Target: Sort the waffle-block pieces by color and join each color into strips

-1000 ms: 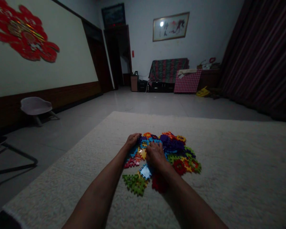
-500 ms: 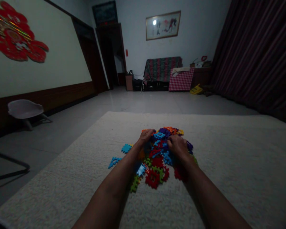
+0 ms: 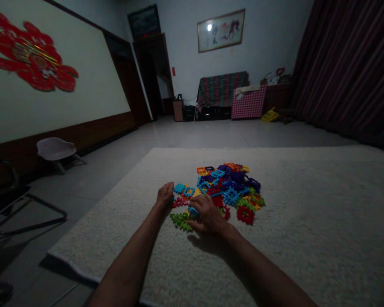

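A heap of flat, notched plastic pieces (image 3: 228, 187) in blue, purple, red, green, orange and yellow lies on a cream rug (image 3: 307, 213). My left hand (image 3: 165, 195) rests at the heap's left edge, fingers curled beside a blue piece and a red piece. My right hand (image 3: 206, 214) lies palm down on the near-left pieces, its fingers bent over a blue piece, with a green piece (image 3: 181, 221) just left of it. Whether either hand actually grips a piece is hidden.
The rug's near-left corner (image 3: 56, 256) meets grey tiled floor. A small pale chair (image 3: 56, 149) stands by the left wall, and a dark metal chair frame (image 3: 25, 209) sits nearer. A covered sofa (image 3: 222, 89) and checked box (image 3: 248, 104) stand at the far wall.
Both hands have drawn back from the top of the heap to its near-left edge. The pieces are spread flatter and wider than half a second ago. The camera has tilted.
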Action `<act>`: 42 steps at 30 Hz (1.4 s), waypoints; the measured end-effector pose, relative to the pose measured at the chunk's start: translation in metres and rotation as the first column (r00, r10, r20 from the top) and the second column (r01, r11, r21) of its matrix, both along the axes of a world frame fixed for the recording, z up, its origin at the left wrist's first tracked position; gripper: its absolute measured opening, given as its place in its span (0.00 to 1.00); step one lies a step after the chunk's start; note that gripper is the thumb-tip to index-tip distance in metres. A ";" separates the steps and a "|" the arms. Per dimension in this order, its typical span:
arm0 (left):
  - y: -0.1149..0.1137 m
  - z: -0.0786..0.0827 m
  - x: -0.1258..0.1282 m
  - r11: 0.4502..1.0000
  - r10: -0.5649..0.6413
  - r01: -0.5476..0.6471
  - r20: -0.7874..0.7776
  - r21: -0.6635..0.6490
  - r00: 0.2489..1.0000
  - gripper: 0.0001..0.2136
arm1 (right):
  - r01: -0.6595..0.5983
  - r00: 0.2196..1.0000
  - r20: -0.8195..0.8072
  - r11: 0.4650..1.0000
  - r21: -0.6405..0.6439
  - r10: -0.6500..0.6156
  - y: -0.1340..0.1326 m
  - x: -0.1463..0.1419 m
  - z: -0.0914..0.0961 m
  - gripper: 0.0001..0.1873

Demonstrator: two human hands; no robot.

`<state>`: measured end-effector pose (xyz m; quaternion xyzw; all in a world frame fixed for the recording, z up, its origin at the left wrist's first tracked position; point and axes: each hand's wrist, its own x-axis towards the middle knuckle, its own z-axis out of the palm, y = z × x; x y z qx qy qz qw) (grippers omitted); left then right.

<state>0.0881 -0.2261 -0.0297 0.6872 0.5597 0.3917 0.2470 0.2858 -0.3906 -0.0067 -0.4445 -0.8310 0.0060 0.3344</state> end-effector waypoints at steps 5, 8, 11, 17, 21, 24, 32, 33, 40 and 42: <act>-0.007 0.001 0.001 0.998 -0.058 0.057 -0.038 -0.006 0.998 0.17 | -0.015 0.996 0.082 0.995 -0.098 0.023 -0.005 -0.028 -0.012 0.37; -0.008 0.002 0.005 0.993 -0.117 0.116 -0.019 -0.023 0.993 0.17 | 0.066 0.993 0.111 0.987 -0.144 -0.050 -0.001 -0.040 -0.017 0.33; -0.009 -0.001 0.012 0.989 -0.139 0.140 0.033 -0.044 0.990 0.17 | 0.161 0.981 0.134 0.972 -0.171 -0.139 0.007 -0.046 -0.013 0.23; -0.015 -0.007 0.042 0.994 -0.103 0.105 0.110 -0.018 0.989 0.16 | 0.261 0.956 0.175 0.953 -0.154 -0.234 0.019 -0.032 -0.004 0.14; -0.018 -0.003 0.073 0.998 -0.056 0.059 0.136 -0.013 0.989 0.15 | 0.364 0.920 0.207 0.920 -0.145 -0.331 0.020 -0.011 0.000 0.13; -0.018 0.000 0.097 0.999 -0.035 0.032 0.154 0.026 0.987 0.13 | 0.430 0.893 0.224 0.888 -0.164 -0.391 0.020 0.005 0.007 0.12; -0.009 0.006 0.162 0.999 -0.034 0.043 0.359 -0.017 0.933 0.12 | 0.506 0.853 0.239 0.846 -0.167 -0.463 0.033 0.046 0.027 0.08; -0.008 0.011 0.171 0.996 -0.054 0.078 0.357 -0.052 0.933 0.13 | 0.524 0.844 0.231 0.836 -0.163 -0.484 0.037 0.054 0.029 0.08; 0.006 0.049 0.218 0.956 -0.263 0.289 0.290 -0.049 0.920 0.16 | 0.646 0.761 0.066 0.746 -0.159 -0.645 0.068 0.132 0.042 0.13; 0.008 0.052 0.213 0.954 -0.285 0.301 0.280 -0.015 0.917 0.17 | 0.608 0.786 -0.035 0.781 -0.140 -0.618 0.067 0.150 0.040 0.16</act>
